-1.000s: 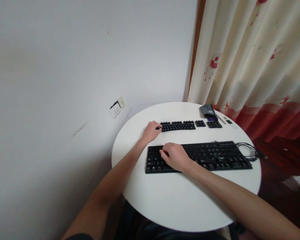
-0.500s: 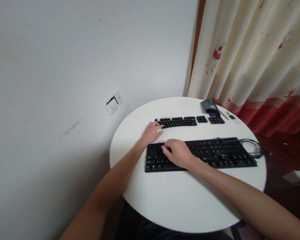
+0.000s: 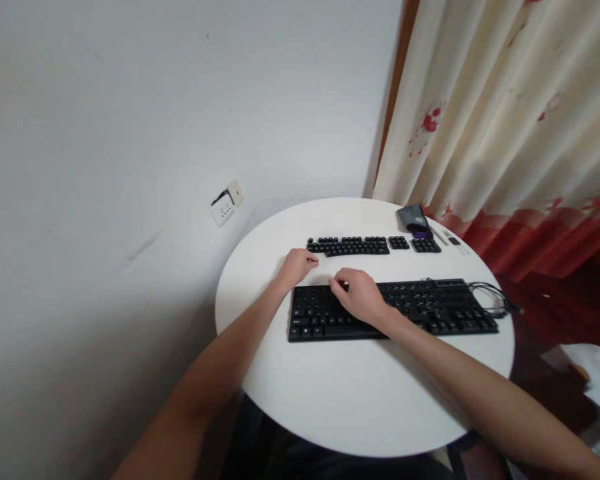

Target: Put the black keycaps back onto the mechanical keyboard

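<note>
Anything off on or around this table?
Yes. Loose black keycaps lie in rows on the table, beyond the keyboard, which looks partly stripped; they'd normally sit on it. Also, a faint scuff streaks the wall at left. No spill visible.

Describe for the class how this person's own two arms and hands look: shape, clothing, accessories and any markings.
The bare, ungloved left hand and bare, ungloved right hand show no visible ring or watch. The long, uncovered left forearm and right forearm narrow towards the wrists; no sleeves or clear markings show. Nails are too small to judge.
</note>
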A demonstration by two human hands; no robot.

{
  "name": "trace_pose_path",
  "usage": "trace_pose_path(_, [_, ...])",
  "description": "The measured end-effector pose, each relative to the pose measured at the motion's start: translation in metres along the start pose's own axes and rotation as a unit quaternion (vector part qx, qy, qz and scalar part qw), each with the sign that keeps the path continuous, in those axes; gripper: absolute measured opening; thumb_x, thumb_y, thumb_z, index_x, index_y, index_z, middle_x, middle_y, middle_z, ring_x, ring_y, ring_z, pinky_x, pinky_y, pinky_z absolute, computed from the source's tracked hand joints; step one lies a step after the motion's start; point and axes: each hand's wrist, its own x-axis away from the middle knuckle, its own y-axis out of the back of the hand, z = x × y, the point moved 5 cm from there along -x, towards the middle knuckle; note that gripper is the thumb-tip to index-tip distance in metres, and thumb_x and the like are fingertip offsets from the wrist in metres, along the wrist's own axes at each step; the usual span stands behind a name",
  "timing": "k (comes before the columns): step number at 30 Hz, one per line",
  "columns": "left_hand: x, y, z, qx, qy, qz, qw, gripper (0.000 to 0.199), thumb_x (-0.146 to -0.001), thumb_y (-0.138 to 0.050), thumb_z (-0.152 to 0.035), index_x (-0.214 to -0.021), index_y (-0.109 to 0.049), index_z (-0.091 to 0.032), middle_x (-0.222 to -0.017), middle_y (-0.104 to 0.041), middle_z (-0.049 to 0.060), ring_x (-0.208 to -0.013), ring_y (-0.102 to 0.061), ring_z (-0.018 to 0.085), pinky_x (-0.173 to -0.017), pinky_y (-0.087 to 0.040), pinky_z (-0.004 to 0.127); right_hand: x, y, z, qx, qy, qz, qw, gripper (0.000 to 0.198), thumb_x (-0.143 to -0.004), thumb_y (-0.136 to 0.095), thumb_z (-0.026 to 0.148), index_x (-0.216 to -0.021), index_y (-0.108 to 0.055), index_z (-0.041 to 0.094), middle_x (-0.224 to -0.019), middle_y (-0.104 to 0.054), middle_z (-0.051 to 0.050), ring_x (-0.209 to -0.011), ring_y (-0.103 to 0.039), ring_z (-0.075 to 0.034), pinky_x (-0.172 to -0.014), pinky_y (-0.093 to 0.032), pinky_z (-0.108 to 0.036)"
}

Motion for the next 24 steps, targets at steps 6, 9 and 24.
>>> trace_pose_path(6, [0.002, 0.004, 0.013, 0.008, 0.041, 0.011, 0.999, 0.01, -0.077, -0.074, -0.024, -0.085, -0.08, -0.023, -0.084, -0.077, 0.003, -0.081, -0.069, 0.02, -0.074, -0.05, 0.028, -0.044, -0.004, -0.037, 0.085, -0.044, 0.043, 0.994, 0.028, -0.093, -0.052, 0.024, -0.114, -0.069, 0.017, -0.109, -0.065, -0.011, -0.102, -0.058, -0.022, -0.087, -0.042, -0.03])
trace_pose_path(9, [0.003, 0.007, 0.016, 0.005, 0.057, 0.014, 0.998, 0.009, -0.074, -0.076, -0.026, -0.082, -0.079, -0.024, -0.081, -0.076, 0.002, -0.08, -0.069, 0.02, -0.071, -0.05, 0.028, -0.068, -0.013, -0.046, 0.137, -0.03, 0.071, 0.988, 0.027, -0.092, -0.054, 0.022, -0.112, -0.071, 0.018, -0.115, -0.061, -0.014, -0.112, -0.054, -0.025, -0.092, -0.042, -0.032])
trace_pose_path(24, [0.007, 0.012, 0.01, 0.007, 0.032, 0.028, 0.999, 0.01, -0.071, -0.077, -0.024, -0.081, -0.079, -0.025, -0.08, -0.076, 0.001, -0.078, -0.068, 0.02, -0.07, -0.047, 0.028, -0.084, -0.04, -0.041, 0.144, 0.028, 0.099, 0.984, 0.023, -0.091, -0.052, 0.018, -0.09, -0.075, 0.017, -0.105, -0.065, -0.012, -0.107, -0.055, -0.023, -0.084, -0.043, -0.029])
